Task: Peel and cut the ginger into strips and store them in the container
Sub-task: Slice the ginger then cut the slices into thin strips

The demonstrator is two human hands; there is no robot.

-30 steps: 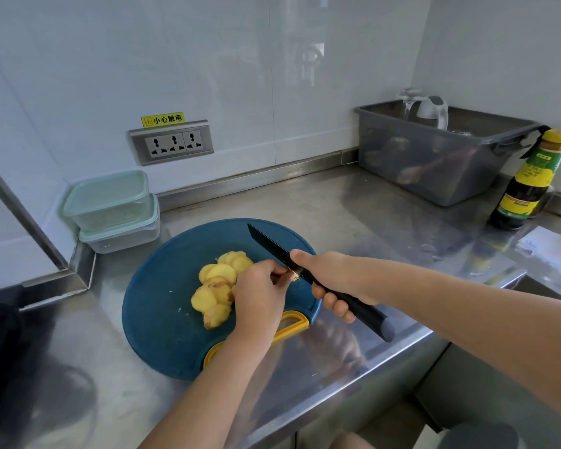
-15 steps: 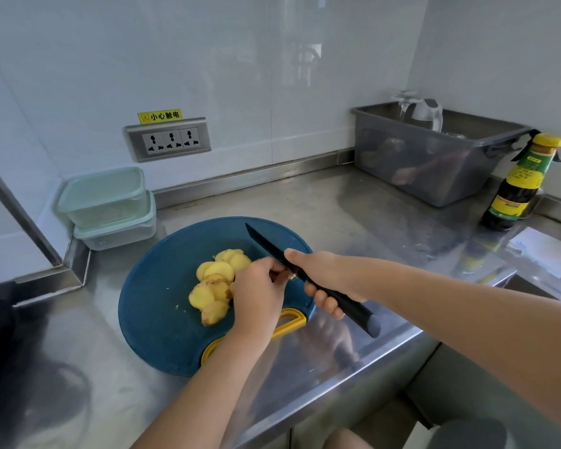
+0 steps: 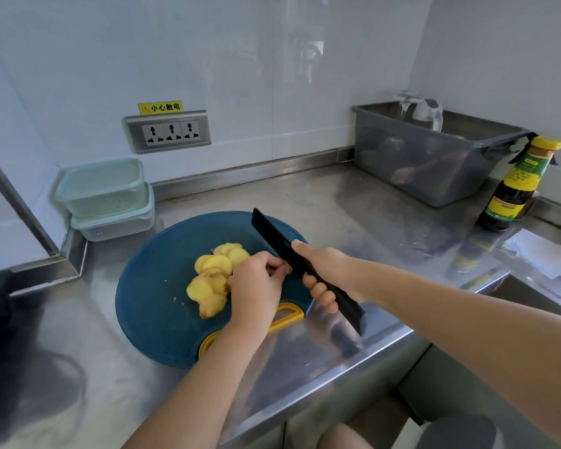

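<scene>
Several peeled yellow ginger slices (image 3: 212, 275) lie in a pile on a round blue cutting board (image 3: 156, 286) with a yellow handle. My left hand (image 3: 256, 286) sits at the pile's right side, fingers curled onto a piece that is mostly hidden beneath them. My right hand (image 3: 324, 270) grips the handle of a black knife (image 3: 272, 236), index finger laid along the spine. The blade points up and left and stands right beside my left fingertips. Two stacked clear containers (image 3: 107, 197) with pale green lids stand at the back left.
A grey plastic bin (image 3: 431, 157) holding a kettle stands at the back right, with a dark sauce bottle (image 3: 515, 186) next to it. A paper sheet (image 3: 544, 254) lies at the far right. A wall socket (image 3: 167, 131) is behind the board. The counter's front edge runs below the board.
The hands, knife and ginger keep almost the same pose over the three frames. The blade's tip has tilted slightly higher and the camera has shifted a little.
</scene>
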